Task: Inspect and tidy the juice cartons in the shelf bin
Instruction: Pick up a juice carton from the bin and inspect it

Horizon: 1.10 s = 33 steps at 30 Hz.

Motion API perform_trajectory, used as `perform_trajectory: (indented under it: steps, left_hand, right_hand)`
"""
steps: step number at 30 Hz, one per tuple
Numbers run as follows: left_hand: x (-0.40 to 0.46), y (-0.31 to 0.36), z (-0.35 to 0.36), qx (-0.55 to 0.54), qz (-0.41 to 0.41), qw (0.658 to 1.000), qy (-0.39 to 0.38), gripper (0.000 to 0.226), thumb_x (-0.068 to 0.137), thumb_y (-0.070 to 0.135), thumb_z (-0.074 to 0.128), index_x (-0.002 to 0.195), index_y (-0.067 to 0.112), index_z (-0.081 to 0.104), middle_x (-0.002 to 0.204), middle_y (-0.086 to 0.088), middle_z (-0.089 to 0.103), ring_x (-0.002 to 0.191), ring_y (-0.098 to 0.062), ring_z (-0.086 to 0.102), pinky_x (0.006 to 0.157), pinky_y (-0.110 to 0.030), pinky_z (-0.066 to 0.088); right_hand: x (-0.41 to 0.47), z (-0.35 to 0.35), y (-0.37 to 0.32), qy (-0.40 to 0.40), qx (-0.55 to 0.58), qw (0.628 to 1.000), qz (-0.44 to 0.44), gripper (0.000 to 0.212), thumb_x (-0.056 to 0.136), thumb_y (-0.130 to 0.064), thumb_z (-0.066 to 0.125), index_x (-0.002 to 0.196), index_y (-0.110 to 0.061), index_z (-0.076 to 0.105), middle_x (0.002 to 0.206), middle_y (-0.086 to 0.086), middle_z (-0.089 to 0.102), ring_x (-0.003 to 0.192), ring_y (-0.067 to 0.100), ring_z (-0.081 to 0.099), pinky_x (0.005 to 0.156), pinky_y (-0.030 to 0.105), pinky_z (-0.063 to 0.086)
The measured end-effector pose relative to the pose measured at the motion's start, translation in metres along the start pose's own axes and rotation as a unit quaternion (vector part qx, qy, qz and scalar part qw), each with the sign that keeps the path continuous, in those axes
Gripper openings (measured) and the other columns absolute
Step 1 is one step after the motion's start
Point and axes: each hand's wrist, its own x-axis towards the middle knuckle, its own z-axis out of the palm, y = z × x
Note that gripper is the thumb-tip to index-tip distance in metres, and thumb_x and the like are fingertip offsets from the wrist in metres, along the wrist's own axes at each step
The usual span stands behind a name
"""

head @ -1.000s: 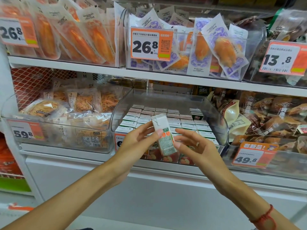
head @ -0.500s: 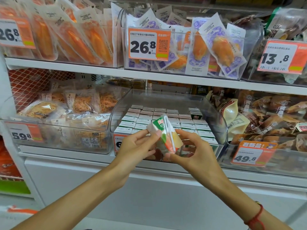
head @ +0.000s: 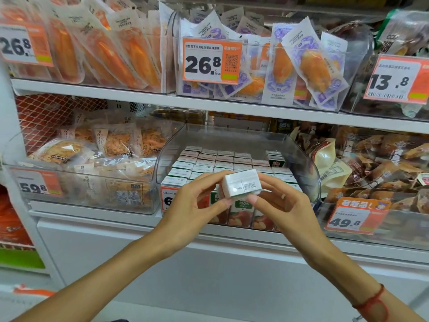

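Both hands, left hand (head: 197, 201) and right hand (head: 285, 203), pinched 1 juice carton (head: 241, 183) tilted end-up over the clear bin (head: 308, 168), printed code facing the camera—inspection step, reseating it in its row likely next.

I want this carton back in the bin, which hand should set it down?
Probably the right hand: it pinches the juice carton nearest the clear bin's open front row; the left hand only steadies it.

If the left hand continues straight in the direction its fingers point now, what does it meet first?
The left hand already pinches the held carton; beyond it, probably the right hand's fingers, though depth is unclear.
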Motion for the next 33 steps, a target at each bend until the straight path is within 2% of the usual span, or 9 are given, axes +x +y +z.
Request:
perform_trajectory:
  steps: [2,5,8,12,15,19,21,25,33]
  left_hand:
    - [0.001,-0.001,0.001,0.003,0.004,1.0,-0.007,0.051,0.085,0.029,0.066,0.127,0.054,0.05,0.13,0.031,0.056,0.129,0.007,0.045,0.101,-0.008,0.038]
    - [0.002,-0.004,0.003,-0.015,-0.008,1.0,-0.017,0.05,0.089,0.023,0.064,0.134,0.04,0.051,0.134,0.021,0.052,0.132,0.001,0.044,0.105,-0.015,0.041]
    - [0.003,-0.002,0.003,-0.067,-0.049,0.996,-0.02,0.041,0.093,0.019,0.061,0.128,0.038,0.055,0.13,0.015,0.059,0.122,0.0,0.056,0.093,-0.015,0.049]
    - [0.005,0.0,0.001,-0.174,-0.128,0.976,0.009,0.033,0.096,0.027,0.057,0.128,0.031,0.056,0.12,0.007,0.07,0.109,-0.009,0.067,0.091,-0.026,0.056]
    - [0.005,0.0,-0.002,-0.253,-0.16,0.954,0.029,0.037,0.086,0.034,0.062,0.121,0.042,0.052,0.112,0.001,0.074,0.102,-0.017,0.071,0.085,-0.03,0.059]
    - [0.004,0.001,-0.004,-0.278,-0.185,0.942,0.034,0.042,0.086,0.035,0.063,0.125,0.045,0.052,0.107,0.0,0.075,0.095,-0.019,0.073,0.073,-0.025,0.059]
    - [0.004,0.0,-0.004,-0.284,-0.201,0.936,0.042,0.04,0.084,0.036,0.065,0.122,0.039,0.055,0.102,-0.002,0.076,0.093,-0.019,0.074,0.071,-0.024,0.059]
    - [0.004,0.001,-0.004,-0.296,-0.23,0.926,0.053,0.04,0.077,0.037,0.07,0.114,0.032,0.058,0.095,-0.003,0.077,0.088,-0.022,0.075,0.07,-0.026,0.061]
    - [0.002,0.012,-0.007,-0.355,-0.303,0.884,-0.034,0.068,0.066,0.034,0.08,0.129,0.022,0.057,0.112,-0.012,0.073,0.104,-0.022,0.071,0.08,-0.029,0.06]
  right_hand:
    - [-0.001,0.0,0.001,0.006,-0.003,1.0,-0.007,0.047,0.071,-0.041,0.072,0.117,-0.042,0.063,0.111,-0.025,0.069,0.106,-0.004,0.063,0.078,0.011,0.052]
    - [-0.002,0.0,0.0,0.012,-0.019,1.0,-0.021,0.046,0.074,-0.038,0.071,0.119,-0.043,0.062,0.113,-0.027,0.068,0.108,-0.003,0.063,0.08,0.013,0.053]
    - [-0.003,0.001,-0.004,-0.011,-0.069,0.996,-0.048,0.056,0.076,-0.04,0.069,0.13,-0.044,0.053,0.121,-0.032,0.061,0.115,-0.007,0.057,0.088,0.011,0.05]
    - [-0.006,0.005,-0.005,-0.055,-0.106,0.992,-0.041,0.059,0.08,-0.04,0.065,0.125,-0.067,0.04,0.121,-0.048,0.05,0.12,-0.014,0.046,0.079,0.009,0.05]
    - [-0.006,0.007,-0.009,-0.062,-0.119,0.99,-0.04,0.056,0.078,-0.049,0.062,0.119,-0.078,0.037,0.122,-0.05,0.046,0.12,-0.017,0.043,0.078,0.006,0.049]
    - [-0.006,0.006,-0.008,-0.078,-0.123,0.988,-0.05,0.051,0.08,-0.054,0.058,0.129,-0.06,0.048,0.134,-0.039,0.046,0.128,-0.008,0.043,0.09,0.019,0.052]
    - [-0.006,0.007,-0.007,-0.07,-0.11,0.99,-0.047,0.046,0.082,-0.048,0.06,0.128,-0.048,0.056,0.135,-0.03,0.052,0.125,-0.004,0.048,0.088,0.02,0.053]
    - [-0.005,0.008,-0.008,-0.027,-0.049,0.998,-0.028,0.035,0.08,-0.036,0.066,0.115,-0.035,0.069,0.113,-0.016,0.071,0.106,0.003,0.065,0.079,0.016,0.055]
    - [-0.001,0.005,-0.013,0.042,0.046,0.996,0.063,0.033,0.068,-0.046,0.067,0.097,-0.032,0.072,0.084,-0.02,0.075,0.083,-0.004,0.07,0.061,0.009,0.051]
